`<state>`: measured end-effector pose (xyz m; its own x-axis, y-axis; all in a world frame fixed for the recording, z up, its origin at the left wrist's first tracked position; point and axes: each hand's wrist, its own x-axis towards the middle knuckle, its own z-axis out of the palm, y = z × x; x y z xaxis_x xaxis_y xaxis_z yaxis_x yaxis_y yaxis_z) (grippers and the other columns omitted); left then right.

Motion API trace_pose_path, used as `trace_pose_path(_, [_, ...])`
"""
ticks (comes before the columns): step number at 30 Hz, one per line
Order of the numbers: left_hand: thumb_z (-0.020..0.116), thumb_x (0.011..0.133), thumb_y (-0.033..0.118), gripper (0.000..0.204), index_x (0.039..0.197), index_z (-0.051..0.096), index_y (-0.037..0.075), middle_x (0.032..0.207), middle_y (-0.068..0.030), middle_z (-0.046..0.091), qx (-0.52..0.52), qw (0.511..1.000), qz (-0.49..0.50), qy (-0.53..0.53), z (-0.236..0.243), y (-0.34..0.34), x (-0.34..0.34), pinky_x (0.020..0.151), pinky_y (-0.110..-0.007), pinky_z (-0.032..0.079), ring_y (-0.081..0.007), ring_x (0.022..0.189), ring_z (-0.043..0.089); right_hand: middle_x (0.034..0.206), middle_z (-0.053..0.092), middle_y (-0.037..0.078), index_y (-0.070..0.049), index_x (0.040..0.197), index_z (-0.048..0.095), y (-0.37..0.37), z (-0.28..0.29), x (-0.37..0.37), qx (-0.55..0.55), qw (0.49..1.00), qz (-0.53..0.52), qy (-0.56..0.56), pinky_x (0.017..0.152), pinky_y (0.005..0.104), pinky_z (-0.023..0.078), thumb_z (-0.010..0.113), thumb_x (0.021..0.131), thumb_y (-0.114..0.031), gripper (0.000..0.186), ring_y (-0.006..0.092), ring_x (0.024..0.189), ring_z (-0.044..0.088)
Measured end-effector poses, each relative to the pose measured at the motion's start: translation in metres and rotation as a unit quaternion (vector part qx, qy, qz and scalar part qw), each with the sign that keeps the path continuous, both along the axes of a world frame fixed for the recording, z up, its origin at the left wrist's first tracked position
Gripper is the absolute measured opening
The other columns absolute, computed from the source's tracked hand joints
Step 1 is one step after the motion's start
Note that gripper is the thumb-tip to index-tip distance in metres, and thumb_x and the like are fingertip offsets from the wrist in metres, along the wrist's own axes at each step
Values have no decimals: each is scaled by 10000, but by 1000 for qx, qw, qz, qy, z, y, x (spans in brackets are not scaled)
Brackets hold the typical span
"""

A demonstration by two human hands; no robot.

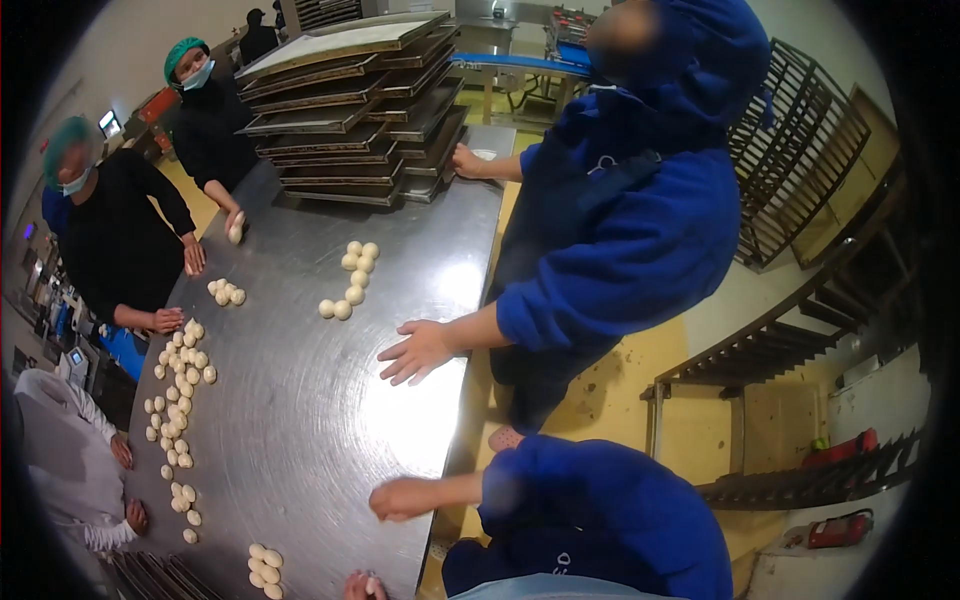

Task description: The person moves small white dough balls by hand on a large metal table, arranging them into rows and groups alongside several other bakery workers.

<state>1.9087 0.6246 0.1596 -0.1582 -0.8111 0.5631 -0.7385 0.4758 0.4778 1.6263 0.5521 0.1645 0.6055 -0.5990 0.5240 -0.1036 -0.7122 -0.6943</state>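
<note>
At the bottom edge my left hand (362, 587) shows only in part over the steel table (300, 420), its fingers curled around something pale that I cannot make out. My right hand is out of view. A small cluster of dough balls (265, 568) lies to the left of my left hand. Farther up, a co-worker's closed hand (400, 498) in a blue sleeve rests over the table, and another's spread hand (410, 352) lies higher up. More dough balls (181, 400) run along the left side, with smaller groups (355, 280) toward the far end.
Stacked metal trays (340, 130) stand at the table's far end. Several co-workers surround the table, including one in black (120, 230) at left and one in blue (620, 230) at right. Metal racks (790, 150) and a red extinguisher (840, 530) are at right, trays (150, 580) at lower left.
</note>
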Motion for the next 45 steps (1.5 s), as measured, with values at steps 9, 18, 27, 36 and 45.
trace_pose_path(9, [719,770,48,140,902,690,13,971,-151,706,259,958,36,117,20,-24,-57,931,-465,496,-373,975,647,926,569,94,-95,791,588,-41,34,27,36,980,-191,38,860,425,425,701,728,-200,167,291,964,551])
trace_pose_path(18, [729,687,27,193,874,682,30,927,-130,682,68,990,119,-14,38,-25,-10,847,-450,497,-358,899,625,900,571,95,-95,797,631,-71,56,-44,-60,948,-246,192,795,440,427,703,740,-343,265,287,939,569])
trace_pose_path(27, [791,696,126,185,839,694,57,905,-133,700,108,994,-2,30,20,0,2,874,-454,489,-361,928,645,931,637,94,-92,807,651,-27,-5,-10,26,996,-27,86,877,432,459,708,785,-266,185,299,976,599])
trace_pose_path(36, [755,710,41,152,859,726,46,964,-126,719,194,970,66,134,28,-69,-74,886,-395,506,-325,955,661,862,604,103,-107,807,645,-76,32,25,47,978,-192,74,803,460,436,718,739,-220,151,323,866,570])
trace_pose_path(45, [764,723,97,165,877,715,66,922,-130,688,64,975,210,22,41,-77,-15,858,-426,509,-336,910,638,925,621,110,-130,771,660,-110,46,-16,-118,944,-282,126,762,461,444,735,705,-246,153,317,883,585])
